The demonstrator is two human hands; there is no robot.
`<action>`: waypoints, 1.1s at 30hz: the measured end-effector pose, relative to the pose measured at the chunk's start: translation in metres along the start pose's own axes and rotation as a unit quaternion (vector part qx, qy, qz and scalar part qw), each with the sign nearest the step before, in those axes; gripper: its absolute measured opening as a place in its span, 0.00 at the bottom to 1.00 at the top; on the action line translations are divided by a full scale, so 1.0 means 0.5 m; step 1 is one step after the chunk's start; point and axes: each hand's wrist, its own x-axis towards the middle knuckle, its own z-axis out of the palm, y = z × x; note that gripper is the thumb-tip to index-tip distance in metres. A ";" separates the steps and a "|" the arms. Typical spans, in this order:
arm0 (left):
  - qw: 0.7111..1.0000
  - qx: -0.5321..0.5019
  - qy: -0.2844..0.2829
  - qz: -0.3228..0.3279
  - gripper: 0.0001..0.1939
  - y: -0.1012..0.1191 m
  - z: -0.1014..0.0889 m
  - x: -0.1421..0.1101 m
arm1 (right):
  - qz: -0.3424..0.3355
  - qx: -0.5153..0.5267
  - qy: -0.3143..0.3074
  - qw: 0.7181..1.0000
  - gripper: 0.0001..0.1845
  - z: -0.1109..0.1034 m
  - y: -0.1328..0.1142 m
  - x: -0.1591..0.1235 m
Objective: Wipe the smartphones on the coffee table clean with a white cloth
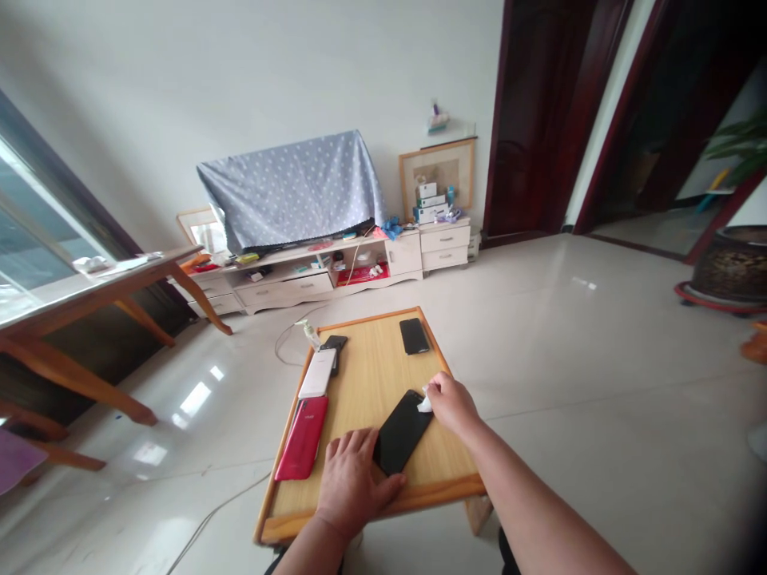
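A black smartphone [403, 435] lies slanted on a small wooden table [353, 375], its dark face up. My left hand [353, 479] steadies it, with the fingers along its left edge and the thumb at its near end. Pinched in my right hand [452, 406] is a crumpled white tissue [425, 402], which touches the phone's far right corner. Along the table's left side lie a red phone [303, 438], a white phone [317, 373] and a dark phone [335, 343] partly covered by the white one. Another black phone [413, 336] rests at the far right.
A pump bottle [310, 334] stands at the table's far left corner. Beyond is a low white cabinet [281, 291] bearing something under a blue dotted cloth [293, 192]. A larger wooden table [120, 279] stands left, and a potted plant [732, 267] right. A cable [221, 505] crosses the floor.
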 end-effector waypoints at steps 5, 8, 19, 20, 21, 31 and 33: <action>0.999 0.027 -0.033 -0.013 0.33 0.024 -0.001 0.007 | 0.010 0.025 -0.003 1.000 0.05 0.004 -0.002 0.002; 0.997 0.052 -0.049 0.002 0.28 0.034 -0.004 0.012 | 0.025 0.067 0.006 0.997 0.06 0.006 -0.002 0.004; 0.949 -0.269 0.020 -0.161 0.20 -0.042 -0.012 0.051 | 0.100 0.305 0.020 0.947 0.18 -0.015 -0.035 -0.005; 0.919 -0.346 0.031 -0.188 0.22 -0.047 -0.007 0.051 | 0.102 0.316 0.016 0.943 0.18 -0.015 -0.038 -0.007; 0.878 -0.424 0.035 -0.219 0.24 -0.051 -0.003 0.051 | 0.103 0.324 0.011 0.940 0.18 -0.015 -0.040 -0.009; 0.604 -0.745 -0.022 -0.282 0.19 -0.033 -0.022 0.027 | 0.117 0.349 -0.006 0.930 0.17 -0.019 -0.050 -0.016; 0.577 -0.766 -0.027 -0.283 0.18 -0.031 -0.027 0.027 | 0.116 0.349 -0.015 0.930 0.17 -0.020 -0.052 -0.019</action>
